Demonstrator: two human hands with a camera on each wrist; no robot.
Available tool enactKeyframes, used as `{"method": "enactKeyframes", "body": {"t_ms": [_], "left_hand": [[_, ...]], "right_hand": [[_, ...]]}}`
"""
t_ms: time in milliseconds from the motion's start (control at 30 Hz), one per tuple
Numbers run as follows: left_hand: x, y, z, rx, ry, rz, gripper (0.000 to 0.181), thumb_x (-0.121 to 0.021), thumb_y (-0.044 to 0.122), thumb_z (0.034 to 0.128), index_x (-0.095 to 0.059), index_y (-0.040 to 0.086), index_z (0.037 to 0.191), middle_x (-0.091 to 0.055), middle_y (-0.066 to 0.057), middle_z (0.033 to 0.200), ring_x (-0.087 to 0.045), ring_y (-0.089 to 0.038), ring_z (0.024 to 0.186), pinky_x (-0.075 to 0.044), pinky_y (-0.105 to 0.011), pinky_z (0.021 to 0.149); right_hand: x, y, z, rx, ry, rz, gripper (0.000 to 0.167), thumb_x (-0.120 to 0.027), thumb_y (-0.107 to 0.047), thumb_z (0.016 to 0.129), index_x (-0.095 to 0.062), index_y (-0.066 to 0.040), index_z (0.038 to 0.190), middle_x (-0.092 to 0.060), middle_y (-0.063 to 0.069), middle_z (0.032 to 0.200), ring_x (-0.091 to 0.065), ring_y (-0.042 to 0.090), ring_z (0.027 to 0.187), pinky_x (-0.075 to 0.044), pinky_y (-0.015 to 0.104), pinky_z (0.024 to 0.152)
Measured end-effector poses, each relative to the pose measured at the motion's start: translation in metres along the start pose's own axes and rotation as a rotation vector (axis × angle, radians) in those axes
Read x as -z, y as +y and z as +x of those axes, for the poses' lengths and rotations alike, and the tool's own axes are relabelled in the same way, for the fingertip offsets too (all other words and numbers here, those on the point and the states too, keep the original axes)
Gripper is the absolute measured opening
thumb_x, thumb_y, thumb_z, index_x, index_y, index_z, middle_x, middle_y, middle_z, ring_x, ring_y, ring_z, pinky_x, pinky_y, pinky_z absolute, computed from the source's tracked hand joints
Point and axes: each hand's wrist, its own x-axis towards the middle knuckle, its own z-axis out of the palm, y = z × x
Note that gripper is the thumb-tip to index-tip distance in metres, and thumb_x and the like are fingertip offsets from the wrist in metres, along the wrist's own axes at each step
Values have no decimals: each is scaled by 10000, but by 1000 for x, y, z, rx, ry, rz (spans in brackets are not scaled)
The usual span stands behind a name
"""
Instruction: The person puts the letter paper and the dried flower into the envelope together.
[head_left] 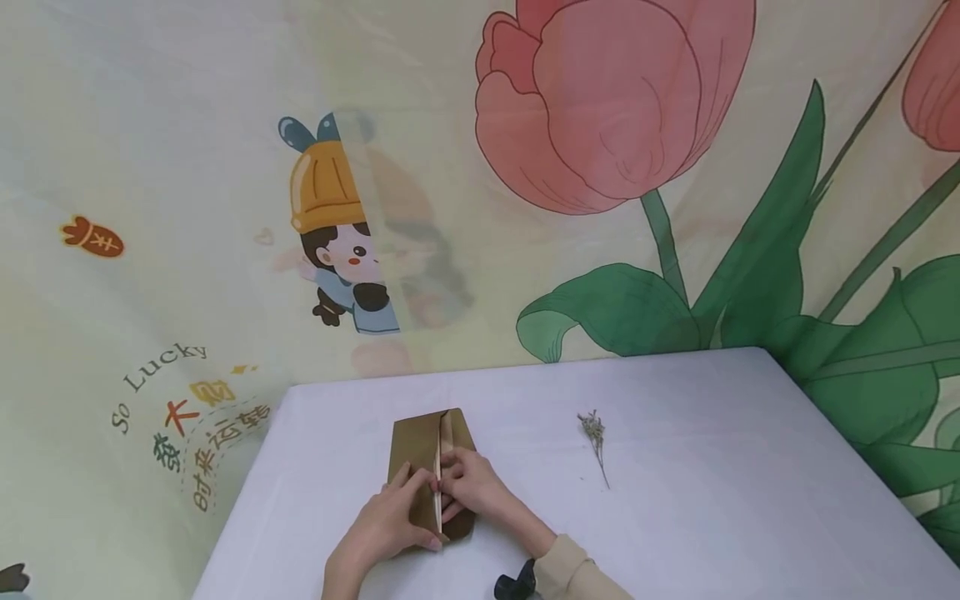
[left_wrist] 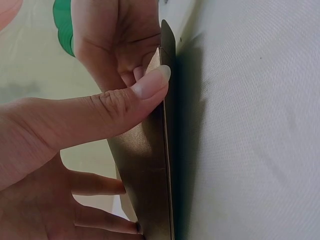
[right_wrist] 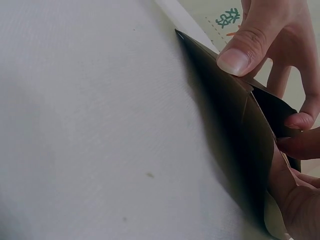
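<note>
A brown envelope (head_left: 412, 437) lies on the white-covered table, its long opening facing right and a pale inner edge showing along it. My left hand (head_left: 386, 512) holds it from the left, the thumb on the near edge and the other fingers spread over the top. At the opening, my right hand (head_left: 472, 483) pinches the envelope's edge, with fingers partly inside. The left wrist view shows the left thumb (left_wrist: 152, 82) on the brown edge. In the right wrist view the envelope (right_wrist: 235, 110) gapes around the right fingers (right_wrist: 285, 175); what lies inside is hidden.
A small sprig of dried flowers (head_left: 592, 433) lies on the table (head_left: 675, 500), right of the envelope. A black object (head_left: 514, 583) sits by the right sleeve at the near edge. Behind the table hangs a printed cloth (head_left: 450, 275) with tulips and a cartoon figure.
</note>
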Motion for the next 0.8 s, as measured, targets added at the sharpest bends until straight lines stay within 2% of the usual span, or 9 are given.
{"method": "enactKeyframes", "body": {"t_ms": [267, 500, 800], "left_hand": [[0, -1, -1, 21, -6, -6, 847, -961, 390, 611, -567, 231, 1343, -345, -385, 1566, -397, -763, 1249, -375, -823, 973], [0, 2, -1, 21, 3, -8, 727, -960, 402, 614, -572, 301, 1221, -348, -385, 1565, -385, -778, 1243, -377, -825, 968], [1, 3, -2, 40, -1, -13, 725, -966, 384, 614, -575, 293, 1218, -343, -376, 1573, -369, -767, 1272, -360, -824, 988]], "right_hand": [[-2, -1, 0, 0, -2, -8, 423, -580, 44, 956, -483, 116, 1361, -756, 175, 827, -735, 452, 668, -625, 418, 558], [0, -5, 0, -7, 0, -16, 439, -578, 41, 945, -476, 119, 1364, -754, 168, 825, -737, 425, 644, -624, 403, 554], [-2, -3, 4, -7, 0, -38, 434, -565, 66, 929, -486, 127, 1351, -757, 141, 808, -738, 411, 628, -620, 379, 542]]}}
